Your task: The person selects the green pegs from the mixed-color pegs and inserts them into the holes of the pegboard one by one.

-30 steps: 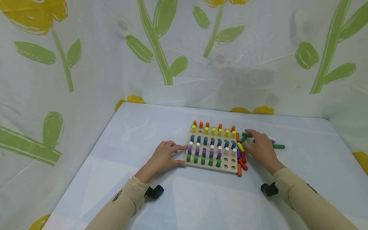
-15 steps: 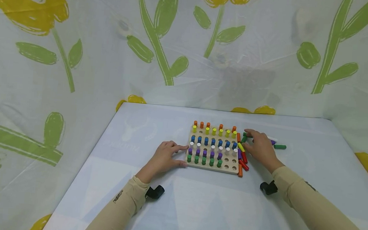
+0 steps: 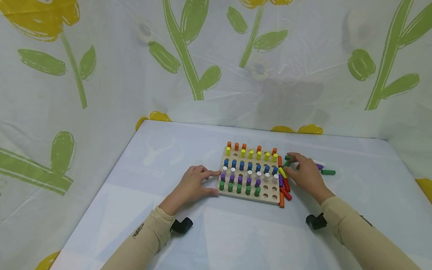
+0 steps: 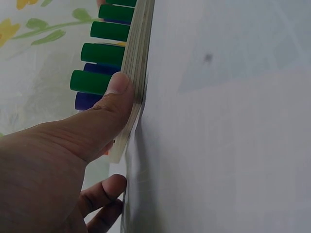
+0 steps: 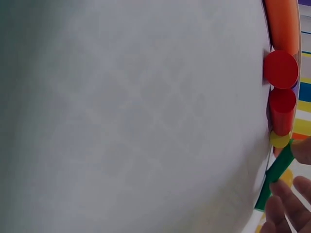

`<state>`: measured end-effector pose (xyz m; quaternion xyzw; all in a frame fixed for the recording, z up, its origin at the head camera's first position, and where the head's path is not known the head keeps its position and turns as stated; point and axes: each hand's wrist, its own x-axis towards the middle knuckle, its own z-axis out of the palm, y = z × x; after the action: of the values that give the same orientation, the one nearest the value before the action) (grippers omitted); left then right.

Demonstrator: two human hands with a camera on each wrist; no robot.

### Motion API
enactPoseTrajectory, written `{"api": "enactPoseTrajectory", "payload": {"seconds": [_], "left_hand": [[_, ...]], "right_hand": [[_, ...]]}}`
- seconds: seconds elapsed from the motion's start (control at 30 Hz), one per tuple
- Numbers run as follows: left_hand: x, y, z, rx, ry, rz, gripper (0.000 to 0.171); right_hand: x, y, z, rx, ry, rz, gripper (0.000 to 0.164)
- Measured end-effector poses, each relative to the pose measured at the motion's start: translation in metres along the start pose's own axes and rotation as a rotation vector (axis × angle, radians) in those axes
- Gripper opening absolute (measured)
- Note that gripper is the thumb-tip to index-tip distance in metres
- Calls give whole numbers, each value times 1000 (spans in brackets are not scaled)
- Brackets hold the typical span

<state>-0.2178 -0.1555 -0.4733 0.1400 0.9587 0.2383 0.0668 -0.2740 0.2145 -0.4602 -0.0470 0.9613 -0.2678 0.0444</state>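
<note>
A wooden pegboard (image 3: 260, 200) lies on the table, with rows of orange, yellow, blue, white, purple and green pegs standing in its holes. My left hand (image 3: 191, 184) rests at its front left corner, thumb and index finger stretched against the edges. The left wrist view shows that thumb (image 4: 119, 85) pressing the board's front edge beside a green peg (image 4: 89, 81); the index fingertip is hidden there. Past the board's right side, my right hand (image 3: 306, 173) pinches a green peg (image 5: 281, 164) between thumb and fingers, low over the table.
Along the board's right edge lie loose pegs, among them a yellow peg (image 3: 282, 172), a purple peg (image 3: 281, 181), a red peg (image 3: 286, 193) and an orange peg (image 3: 281, 200). Another green peg (image 3: 328, 172) lies right of my right hand, near purple and white ones.
My right fingers shift slightly at the green peg, whose visible part has changed a little. The left hand and the pegboard stay in place.
</note>
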Motion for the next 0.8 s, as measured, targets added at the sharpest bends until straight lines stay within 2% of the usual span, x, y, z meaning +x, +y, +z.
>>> {"api": "enactPoseTrajectory", "payload": {"seconds": [0.5, 0.8], "left_hand": [[-2, 2, -2, 0, 9, 6, 72], [-2, 3, -2, -13, 6, 1, 72]], "right_hand": [[-10, 5, -1, 102, -44, 74, 64], [-13, 6, -2, 121, -18, 113, 58]]}}
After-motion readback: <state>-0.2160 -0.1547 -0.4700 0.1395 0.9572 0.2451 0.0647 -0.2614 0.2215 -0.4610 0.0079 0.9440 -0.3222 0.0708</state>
